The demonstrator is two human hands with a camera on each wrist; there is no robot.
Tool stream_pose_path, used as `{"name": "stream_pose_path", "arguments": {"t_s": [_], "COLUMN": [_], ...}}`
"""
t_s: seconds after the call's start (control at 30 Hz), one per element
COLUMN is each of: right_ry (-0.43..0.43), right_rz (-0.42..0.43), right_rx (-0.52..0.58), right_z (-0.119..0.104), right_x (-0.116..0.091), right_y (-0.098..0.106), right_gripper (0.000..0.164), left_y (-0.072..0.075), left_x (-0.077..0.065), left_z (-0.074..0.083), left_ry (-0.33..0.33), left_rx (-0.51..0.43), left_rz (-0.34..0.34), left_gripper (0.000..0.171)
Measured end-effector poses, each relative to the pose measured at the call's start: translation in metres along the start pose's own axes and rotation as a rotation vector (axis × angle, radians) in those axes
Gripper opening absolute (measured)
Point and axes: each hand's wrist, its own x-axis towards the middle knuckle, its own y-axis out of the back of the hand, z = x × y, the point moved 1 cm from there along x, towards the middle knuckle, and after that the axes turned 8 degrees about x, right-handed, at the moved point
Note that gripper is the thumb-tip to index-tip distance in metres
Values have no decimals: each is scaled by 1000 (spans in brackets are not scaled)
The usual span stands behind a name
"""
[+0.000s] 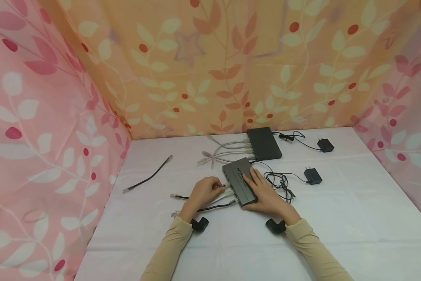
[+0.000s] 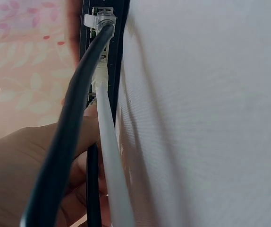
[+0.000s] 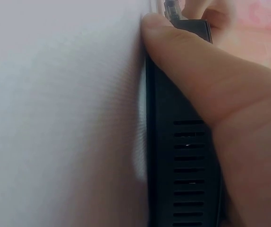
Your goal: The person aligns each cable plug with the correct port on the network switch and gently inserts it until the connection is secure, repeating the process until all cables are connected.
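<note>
A grey network switch [image 1: 236, 177] lies flat on the white-covered table, its row of ports facing left. My right hand [image 1: 266, 195] holds it, fingers across the top and the thumb [image 3: 182, 45] along its near end wall. At the port side, the left hand [image 1: 205, 191] pinches a black network cable [image 2: 93, 189] close to the ports; its plug is hidden behind the fingers. Nearer to me, a white network cable [image 2: 112, 156] and another black network cable [image 2: 69, 113] are plugged into the switch, the black one in the port at the near end.
Behind stands a black switch [image 1: 264, 143] with several pale cables [image 1: 228, 146] in its left side. One loose black cable [image 1: 148, 176] lies at the left. Two power adapters [image 1: 313, 176] with tangled cords [image 1: 280, 181] are at the right. Patterned curtains [image 1: 196, 78] surround the table.
</note>
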Motion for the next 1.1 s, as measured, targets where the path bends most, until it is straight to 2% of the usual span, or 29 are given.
{"name": "stream_pose_path", "arguments": {"t_s": [0.3, 0.67, 0.83, 1.1], "right_ry": [0, -8, -10, -22], "right_rz": [6, -2, 0, -9], "right_rx": [-1, 7, 7, 4], "right_z": [1, -1, -1, 0], "right_x": [0, 1, 0, 2], "right_y": [-1, 0, 1, 1], "right_gripper": [111, 111, 111, 110], "left_y": [-1, -2, -4, -5], "left_x": [-2, 1, 6, 11], "left_z": [-5, 0, 4, 8], "left_ry": [-1, -21, -68, -92], "left_rx": [-6, -21, 17, 67], "left_rz": [18, 2, 1, -6], "left_gripper": [15, 12, 11, 13]}}
